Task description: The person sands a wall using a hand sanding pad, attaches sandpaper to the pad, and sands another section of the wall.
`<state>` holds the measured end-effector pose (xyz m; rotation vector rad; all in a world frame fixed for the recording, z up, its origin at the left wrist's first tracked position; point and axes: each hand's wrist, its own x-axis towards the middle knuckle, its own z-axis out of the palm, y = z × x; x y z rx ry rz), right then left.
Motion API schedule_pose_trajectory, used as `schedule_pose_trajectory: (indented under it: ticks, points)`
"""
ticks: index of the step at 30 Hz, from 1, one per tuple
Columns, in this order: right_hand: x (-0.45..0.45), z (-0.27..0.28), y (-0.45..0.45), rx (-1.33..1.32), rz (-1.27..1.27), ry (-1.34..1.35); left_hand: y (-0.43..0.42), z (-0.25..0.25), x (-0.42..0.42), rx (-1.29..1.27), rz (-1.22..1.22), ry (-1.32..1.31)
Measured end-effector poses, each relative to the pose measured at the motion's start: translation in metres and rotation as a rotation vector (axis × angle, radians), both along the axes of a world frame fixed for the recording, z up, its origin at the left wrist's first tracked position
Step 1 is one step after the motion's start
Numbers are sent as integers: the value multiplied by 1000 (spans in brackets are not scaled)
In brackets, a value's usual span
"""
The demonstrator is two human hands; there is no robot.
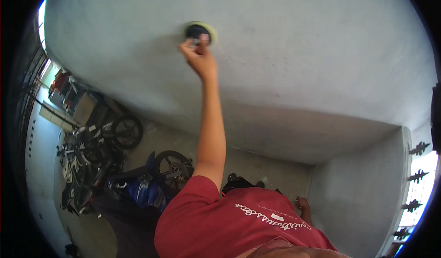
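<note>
My left arm reaches up to a pale grey wall (298, 51). My left hand (200, 58) is closed around the back of a round black pad (196, 31) with a yellowish rim. Its face is turned to the wall and hidden; the pad and fingers are slightly blurred. Small dark marks dot the wall to the right of the pad. Low at my right side hangs my right hand (301, 203), its fingers loosely apart, with nothing visible in them.
On the floor at left stand several motorcycles, among them a blue one (147, 193) near my left side. Cardboard boxes (85, 108) lie behind them. A side wall (358, 189) with dark spiked metalwork (417, 176) bounds the right.
</note>
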<state>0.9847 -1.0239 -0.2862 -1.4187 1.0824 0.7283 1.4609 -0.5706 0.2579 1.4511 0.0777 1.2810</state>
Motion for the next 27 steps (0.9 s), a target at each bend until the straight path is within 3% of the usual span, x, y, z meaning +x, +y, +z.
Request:
schedule_pose_trajectory:
  ticks: [3,5,10,12,18,25,27]
  points:
    - [29,4,-6,-21,65,-4,-25,-18,-23,129,-178,1]
    - [44,7,-10,-34,97,-26,-1,-15,-25,206,-80,40]
    - [67,32,-13,-76,114,-194,88,-34,21,-25,147,51]
    - [58,9,-20,-65,90,-161,91,-41,26,-108,173,15]
    - [8,0,-13,15,96,18,30,-56,-4,53,-16,56]
    - [6,12,-18,-33,44,-6,73,-86,27,-260,115,-31]
    - [10,-3,-19,-17,47,2,30,-103,6,-140,144,112]
